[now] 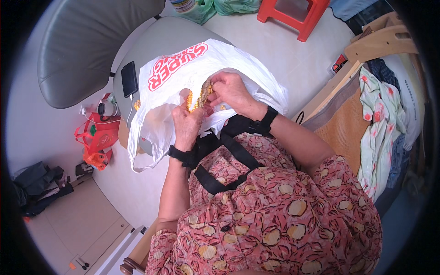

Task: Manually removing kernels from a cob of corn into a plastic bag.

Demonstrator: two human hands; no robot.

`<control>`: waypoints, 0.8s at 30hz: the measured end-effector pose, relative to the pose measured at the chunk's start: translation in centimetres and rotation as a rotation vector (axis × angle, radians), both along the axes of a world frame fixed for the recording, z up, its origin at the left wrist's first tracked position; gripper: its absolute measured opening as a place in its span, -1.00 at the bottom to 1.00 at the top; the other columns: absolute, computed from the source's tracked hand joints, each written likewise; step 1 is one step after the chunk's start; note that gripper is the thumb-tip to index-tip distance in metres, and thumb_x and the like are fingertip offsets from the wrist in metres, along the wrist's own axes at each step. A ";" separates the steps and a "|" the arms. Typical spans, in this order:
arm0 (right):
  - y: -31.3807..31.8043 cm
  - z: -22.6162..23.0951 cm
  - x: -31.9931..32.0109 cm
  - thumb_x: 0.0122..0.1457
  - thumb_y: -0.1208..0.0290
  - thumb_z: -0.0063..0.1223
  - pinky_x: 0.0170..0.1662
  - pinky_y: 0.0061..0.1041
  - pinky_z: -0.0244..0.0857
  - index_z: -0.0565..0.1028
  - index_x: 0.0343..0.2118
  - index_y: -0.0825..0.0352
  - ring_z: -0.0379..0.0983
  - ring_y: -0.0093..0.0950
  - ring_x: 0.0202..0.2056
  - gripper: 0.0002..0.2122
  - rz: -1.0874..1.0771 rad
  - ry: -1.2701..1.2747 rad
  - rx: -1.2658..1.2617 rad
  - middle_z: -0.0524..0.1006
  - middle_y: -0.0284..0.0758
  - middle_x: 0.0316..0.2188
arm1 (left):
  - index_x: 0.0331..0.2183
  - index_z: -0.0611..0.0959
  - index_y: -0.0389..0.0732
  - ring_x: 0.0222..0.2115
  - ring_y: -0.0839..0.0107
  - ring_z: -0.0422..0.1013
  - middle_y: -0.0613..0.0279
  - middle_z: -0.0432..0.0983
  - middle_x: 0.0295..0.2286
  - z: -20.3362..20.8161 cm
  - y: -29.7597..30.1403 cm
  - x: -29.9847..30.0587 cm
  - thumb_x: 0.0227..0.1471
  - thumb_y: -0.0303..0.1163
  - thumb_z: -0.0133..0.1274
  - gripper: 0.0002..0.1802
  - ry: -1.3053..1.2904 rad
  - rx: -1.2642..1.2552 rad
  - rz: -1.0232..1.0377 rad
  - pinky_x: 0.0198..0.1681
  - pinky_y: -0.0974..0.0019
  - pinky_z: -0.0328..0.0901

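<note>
A dried corn cob (200,99) with yellow kernels and a stripped brownish strip is held over a white plastic bag (236,57) with red print. My left hand (187,123) is closed round its lower end. At the upper right side of the cob, the fingers of my right hand (233,95) are closed and pressed against the kernels. The bag lies spread open on a grey chair seat (172,31). A few loose yellow kernels (223,107) show inside it, close beneath my right hand. Black straps circle both my wrists.
A black phone (129,79) with a white cable lies on the seat left of the bag. The grey chair back (82,46) rises at the far left. Red bags (98,133) stand on the floor, a red stool (293,16) beyond. Wooden furniture with cloths (378,123) is at right.
</note>
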State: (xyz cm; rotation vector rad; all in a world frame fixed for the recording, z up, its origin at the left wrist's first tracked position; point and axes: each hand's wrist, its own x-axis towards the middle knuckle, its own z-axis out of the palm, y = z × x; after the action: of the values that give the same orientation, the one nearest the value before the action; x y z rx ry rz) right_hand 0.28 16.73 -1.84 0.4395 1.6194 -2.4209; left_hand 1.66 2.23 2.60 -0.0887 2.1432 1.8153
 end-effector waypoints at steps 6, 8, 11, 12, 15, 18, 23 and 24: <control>-0.3 0.8 0.5 -0.02 0.53 -0.01 -0.52 -0.53 0.43 0.41 -0.32 0.54 0.48 -0.44 -0.53 -0.78 -0.031 0.057 0.118 0.48 -0.18 -0.48 | -0.28 0.48 -0.55 -0.55 0.47 0.44 0.12 0.50 -0.49 -1.0 -0.5 0.0 -0.20 -0.59 -0.04 -0.66 0.040 -0.012 -0.017 -0.51 0.49 0.34; -0.7 -0.4 0.6 -0.08 0.51 0.03 -0.46 -0.42 0.38 0.46 -0.43 0.50 0.47 -0.35 -0.56 -0.83 -0.135 0.349 0.510 0.49 -0.15 -0.55 | -0.28 0.53 -0.46 -0.60 0.59 0.34 0.26 0.49 -0.54 -1.2 -0.6 -0.1 -0.23 -0.60 -0.04 -0.66 0.077 -0.150 -0.004 -0.54 0.52 0.25; -0.6 -0.2 0.8 -0.13 0.49 0.05 -0.42 -0.36 0.33 0.48 -0.55 0.47 0.45 -0.27 -0.57 -0.87 -0.117 0.373 0.586 0.46 -0.12 -0.63 | -0.29 0.53 -0.46 -0.62 0.61 0.30 0.29 0.47 -0.57 0.1 0.3 0.1 -0.25 -0.58 -0.03 -0.66 0.094 -0.174 0.010 -0.56 0.52 0.22; -0.7 -0.2 0.8 -0.13 0.49 0.05 -0.42 -0.36 0.33 0.48 -0.55 0.47 0.45 -0.27 -0.57 -0.87 -0.116 0.374 0.585 0.46 -0.12 -0.63 | -0.29 0.53 -0.46 -0.62 0.61 0.30 0.29 0.47 -0.57 -0.2 0.2 0.2 -0.25 -0.58 -0.03 -0.66 0.095 -0.175 0.011 -0.56 0.52 0.22; -0.7 -0.3 0.8 -0.12 0.47 0.06 -0.46 -0.37 0.33 0.47 -0.60 0.49 0.44 -0.26 -0.60 -0.86 -0.119 0.493 0.756 0.44 -0.09 -0.70 | -0.29 0.54 -0.45 -0.62 0.62 0.30 0.30 0.47 -0.58 -1.4 -0.4 0.1 -0.26 -0.58 -0.02 -0.65 0.134 -0.186 0.028 -0.57 0.52 0.22; -0.7 -0.4 0.8 -0.06 0.58 0.06 -0.59 -0.57 0.29 0.46 -0.49 0.50 0.40 -0.59 -0.63 -0.91 -0.091 0.438 0.673 0.47 -0.23 -0.66 | -0.29 0.54 -0.43 -0.62 0.62 0.30 0.30 0.46 -0.59 -1.1 -0.4 0.0 -0.26 -0.59 -0.02 -0.65 0.136 -0.214 -0.008 -0.57 0.53 0.21; -0.6 -0.7 0.6 -0.03 0.60 0.02 -0.64 -0.64 0.21 0.43 -0.51 0.50 0.33 -0.65 -0.68 -0.94 -0.028 0.216 0.282 0.40 -0.36 -0.73 | -0.30 0.52 -0.47 -0.65 0.62 0.26 0.31 0.43 -0.61 -0.3 0.2 0.3 -0.27 -0.58 -0.01 -0.65 0.066 -0.089 0.035 -0.62 0.53 0.17; -0.5 -0.9 0.6 -0.03 0.60 0.02 -0.64 -0.64 0.21 0.43 -0.51 0.50 0.33 -0.65 -0.68 -0.94 -0.028 0.216 0.283 0.40 -0.36 -0.73 | -0.30 0.52 -0.47 -0.65 0.62 0.26 0.31 0.43 -0.61 -0.6 0.1 0.3 -0.27 -0.58 -0.01 -0.65 0.065 -0.088 0.035 -0.62 0.53 0.17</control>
State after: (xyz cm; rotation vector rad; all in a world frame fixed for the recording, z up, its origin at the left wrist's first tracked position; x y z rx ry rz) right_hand 0.83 16.23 -2.79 0.2497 2.0730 -2.3338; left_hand 1.94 2.32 1.99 -0.0891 2.2808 1.7653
